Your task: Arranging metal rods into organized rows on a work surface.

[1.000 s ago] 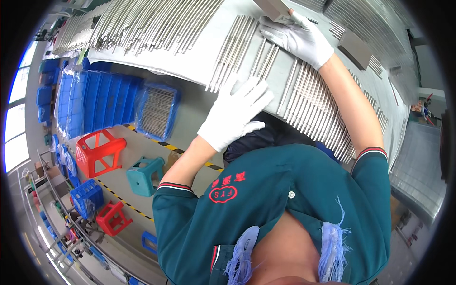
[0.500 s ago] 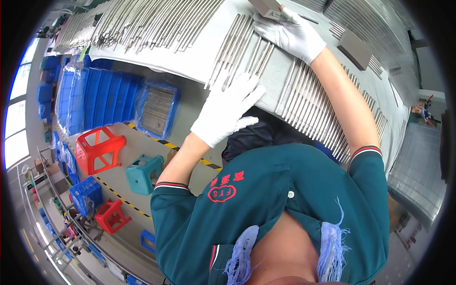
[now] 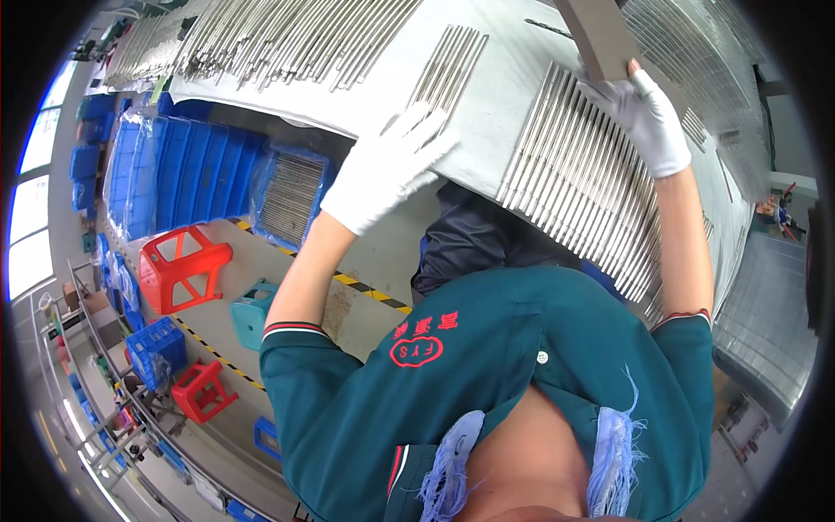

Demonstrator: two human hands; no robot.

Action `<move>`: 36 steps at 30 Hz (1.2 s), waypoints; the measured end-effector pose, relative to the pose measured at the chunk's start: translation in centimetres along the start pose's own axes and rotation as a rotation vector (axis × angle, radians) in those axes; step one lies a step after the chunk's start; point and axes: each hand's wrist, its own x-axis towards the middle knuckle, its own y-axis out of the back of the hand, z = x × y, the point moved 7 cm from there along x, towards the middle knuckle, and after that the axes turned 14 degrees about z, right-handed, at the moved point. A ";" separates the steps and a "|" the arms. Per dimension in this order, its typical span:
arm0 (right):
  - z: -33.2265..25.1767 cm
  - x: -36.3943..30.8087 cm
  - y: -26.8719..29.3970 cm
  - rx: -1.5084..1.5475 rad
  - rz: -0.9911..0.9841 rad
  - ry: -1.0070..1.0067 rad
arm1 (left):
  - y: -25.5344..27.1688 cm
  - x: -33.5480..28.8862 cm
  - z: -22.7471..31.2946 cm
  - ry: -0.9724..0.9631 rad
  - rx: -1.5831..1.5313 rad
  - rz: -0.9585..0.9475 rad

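Note:
My right hand [image 3: 645, 122], in a white glove, grips a grey-brown rectangular block [image 3: 600, 39] over the far end of a long row of slim metal rods [image 3: 574, 165]. These rods lie side by side on the white-covered table [image 3: 509, 74], and their near ends reach its edge. My left hand [image 3: 378, 174], also gloved in white, has its fingers stretched out over the near ends of a smaller group of metal rods [image 3: 450, 68]. Whether the left fingertips press on those rods I cannot tell.
Many more rods [image 3: 296, 39] lie at the table's far left. A dark thin twisted rod [image 3: 550, 28] lies near the block. Clear plastic sheeting [image 3: 696, 61] is at the far right. Left of the table stand blue crates [image 3: 187, 178], a rod-filled tray [image 3: 291, 196] and a red stool [image 3: 187, 268].
My right hand has moved right with the block. Rods from the middle now lie against the right row, leaving a smaller group at the left. My left hand has shifted slightly left.

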 end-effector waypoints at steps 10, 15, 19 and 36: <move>-0.2 -4.2 2.0 -1.102 0.374 0.307 | -0.7 -0.7 -1.6 -0.020 -0.013 0.131; -0.1 -5.4 1.2 -1.145 0.446 0.501 | -0.9 -0.9 -1.4 -0.040 0.053 0.153; 0.7 -5.9 0.8 -1.224 0.325 0.314 | -0.9 -0.9 -1.2 -0.053 0.037 0.174; 1.7 -4.7 -9.4 -0.942 -0.277 0.184 | 3.4 0.7 6.3 -0.102 -0.179 0.282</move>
